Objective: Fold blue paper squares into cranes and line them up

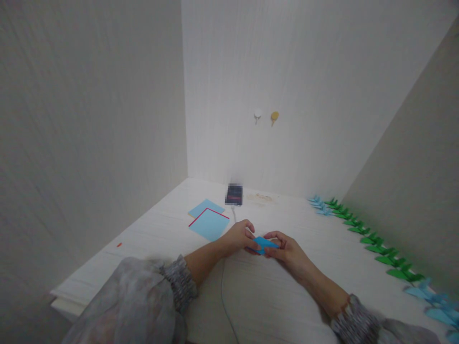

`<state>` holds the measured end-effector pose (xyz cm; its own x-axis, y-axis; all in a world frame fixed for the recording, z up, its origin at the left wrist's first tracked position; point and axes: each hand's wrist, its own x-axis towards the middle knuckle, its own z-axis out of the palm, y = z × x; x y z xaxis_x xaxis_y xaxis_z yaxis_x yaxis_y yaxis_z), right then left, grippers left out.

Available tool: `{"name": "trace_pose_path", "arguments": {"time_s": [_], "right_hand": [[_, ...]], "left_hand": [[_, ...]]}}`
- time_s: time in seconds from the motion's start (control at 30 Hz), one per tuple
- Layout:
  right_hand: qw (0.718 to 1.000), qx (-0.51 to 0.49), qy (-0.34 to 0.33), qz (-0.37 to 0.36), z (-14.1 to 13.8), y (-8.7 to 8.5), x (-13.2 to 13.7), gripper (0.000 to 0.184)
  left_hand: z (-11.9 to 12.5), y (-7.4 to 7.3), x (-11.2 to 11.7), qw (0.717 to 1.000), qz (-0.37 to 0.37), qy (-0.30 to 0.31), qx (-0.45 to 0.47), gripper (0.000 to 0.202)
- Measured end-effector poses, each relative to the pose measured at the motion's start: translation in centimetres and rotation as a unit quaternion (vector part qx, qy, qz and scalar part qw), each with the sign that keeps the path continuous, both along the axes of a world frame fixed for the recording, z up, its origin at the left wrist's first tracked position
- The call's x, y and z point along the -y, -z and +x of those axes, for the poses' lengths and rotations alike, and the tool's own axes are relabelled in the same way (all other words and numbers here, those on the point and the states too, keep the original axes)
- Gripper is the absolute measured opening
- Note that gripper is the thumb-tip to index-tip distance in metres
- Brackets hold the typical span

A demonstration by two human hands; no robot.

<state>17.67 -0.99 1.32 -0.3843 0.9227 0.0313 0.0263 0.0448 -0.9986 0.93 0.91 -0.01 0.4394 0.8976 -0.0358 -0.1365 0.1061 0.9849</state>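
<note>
A small folded piece of blue paper (264,244) lies low over the white table (251,296), held between both hands. My left hand (239,236) pinches its left end with fingers closed. My right hand (287,251) grips its right end, fingers curled round the edge. Both forearms reach in from the bottom in grey patterned sleeves.
Two light blue paper squares (210,220), one over a red sheet, lie behind my left hand. A phone (234,194) with a white cable (224,291) stands near the back wall. A row of green and blue folded paper figures (373,239) lines the right wall. Two hooks (266,116) hang on the back wall.
</note>
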Motion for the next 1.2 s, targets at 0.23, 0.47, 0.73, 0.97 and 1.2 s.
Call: {"name": "trace_pose_path", "arguments": {"time_s": [0.23,0.47,0.73,0.97,1.2], "right_hand": [[0.999,-0.025,-0.029,-0.032,0.7,-0.3,-0.1,0.040],[0.997,0.058,-0.045,-0.001,1.1,-1.2,0.0,0.031],[0.993,0.113,-0.024,0.008,0.1,0.8,-0.4,0.016],[0.975,0.221,0.010,0.026,-0.6,1.3,0.1,0.016],[0.915,0.335,-0.019,0.223,-0.3,0.4,0.6,0.012]], "left_hand": [[-0.2,-0.2,0.0,1.000,0.003,0.005,0.011,0.050],[-0.7,-0.1,0.0,0.994,0.056,0.063,-0.070,0.043],[-0.5,0.5,-0.4,0.987,0.125,0.048,-0.086,0.051],[-0.1,0.6,0.0,0.963,0.226,-0.063,-0.134,0.051],[-0.1,-0.3,0.7,0.847,0.402,-0.015,-0.348,0.008]]}}
